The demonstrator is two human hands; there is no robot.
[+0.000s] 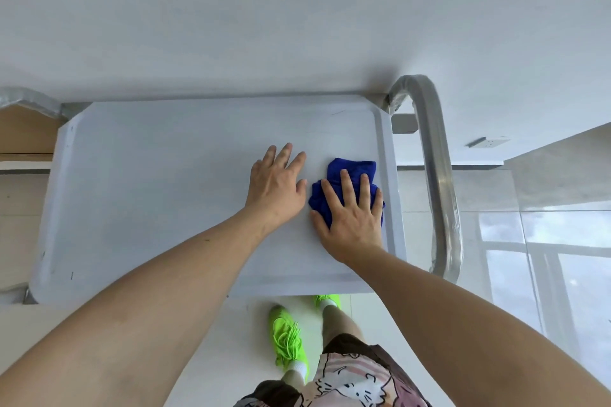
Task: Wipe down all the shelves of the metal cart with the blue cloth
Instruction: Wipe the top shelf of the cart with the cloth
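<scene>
The metal cart's top shelf (148, 195) is a pale tray with a raised rim, seen from straight above. A crumpled blue cloth (355, 172) lies near the shelf's right edge. My right hand (350, 218) lies flat on top of the cloth, fingers spread, pressing it onto the shelf. My left hand (277, 185) rests flat on the bare shelf just left of the cloth, fingers apart and holding nothing. The lower shelves are hidden under the top one.
The cart's curved metal handle (439, 182) arches along the right side. A white wall rises behind the cart. Glossy floor tiles (529, 241) lie to the right. My feet in bright green shoes (287, 337) stand at the near edge.
</scene>
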